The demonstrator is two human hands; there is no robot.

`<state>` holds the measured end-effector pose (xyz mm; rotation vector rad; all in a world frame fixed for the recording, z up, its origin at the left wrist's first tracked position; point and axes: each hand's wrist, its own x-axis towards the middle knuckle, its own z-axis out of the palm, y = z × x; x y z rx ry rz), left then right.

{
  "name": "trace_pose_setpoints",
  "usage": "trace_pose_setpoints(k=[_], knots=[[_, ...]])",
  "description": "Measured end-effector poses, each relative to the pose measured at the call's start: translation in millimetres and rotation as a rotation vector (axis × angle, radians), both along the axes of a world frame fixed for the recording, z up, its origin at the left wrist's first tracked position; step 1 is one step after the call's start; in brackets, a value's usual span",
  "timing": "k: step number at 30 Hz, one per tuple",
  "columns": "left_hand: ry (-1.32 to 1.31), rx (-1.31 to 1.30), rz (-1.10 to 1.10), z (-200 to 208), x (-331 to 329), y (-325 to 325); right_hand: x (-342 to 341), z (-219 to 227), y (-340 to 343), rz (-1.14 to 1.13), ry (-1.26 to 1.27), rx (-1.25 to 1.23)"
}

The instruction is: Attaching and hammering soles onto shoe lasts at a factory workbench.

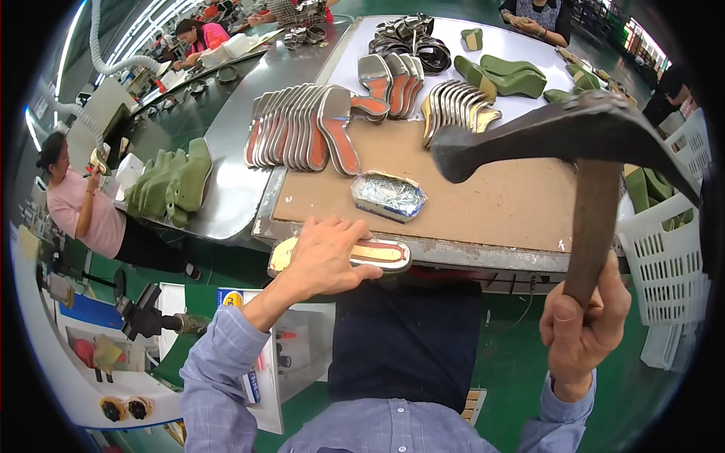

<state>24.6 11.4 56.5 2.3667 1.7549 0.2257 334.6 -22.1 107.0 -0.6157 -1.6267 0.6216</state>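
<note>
My left hand (326, 255) lies over a shoe last (389, 254) at the near edge of the bench, thumb on its near side and fingers across it. A pale insole with a reddish outline covers the last's upturned face; my palm hides its middle. Raised at the right, my right hand (587, 325) is wrapped round the wooden handle of a hammer (594, 219). The dark, curved hammer head is high in the view, its round face to the left. Beyond my left hand, a torn open box of small shiny nails (389, 198) sits on the brown board.
Orange-and-silver insoles (340, 136) stand in a row behind the nails, beside gold ones (453, 106). Green shoe lasts (517, 75) and dark straps (430, 54) lie farther back. A white basket (664, 268) stands right. People work at left (91, 200) and far right (538, 19).
</note>
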Motion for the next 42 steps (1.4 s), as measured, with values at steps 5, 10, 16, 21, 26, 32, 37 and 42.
trace_pose_setpoints(k=[5, 10, 16, 21, 26, 32, 37, 42], knots=[[-0.032, -0.05, -0.002, 5.6, -0.5, 0.8, -4.1, -8.4, 10.6, 0.014, -0.445, -0.017], [-0.029, -0.001, -0.001, 3.8, -1.5, -2.3, -4.9, -2.3, 16.2, -0.081, -0.496, 0.123], [0.047, 0.03, -0.014, 1.3, 3.1, -2.0, -12.7, -22.3, 14.3, 0.042, -0.611, 0.007], [-0.023, 0.052, -0.008, -4.0, -5.4, -4.4, -24.5, -10.0, 32.0, -0.045, -0.554, 0.13], [0.039, 0.028, 0.011, -2.6, -3.4, -2.5, -19.8, -18.2, 4.1, -0.002, -0.225, -0.092], [0.02, 0.023, 0.01, -1.6, 0.8, -3.7, -25.6, -54.2, 6.2, 0.028, -0.573, -0.125], [0.03, 0.03, -0.007, -4.8, 0.9, -1.9, -29.0, -65.1, 19.4, -0.009, -0.631, -0.166], [0.202, 0.027, -0.185, -3.4, 3.6, 5.2, 23.0, -70.0, 36.0, -0.449, -1.063, -0.113]])
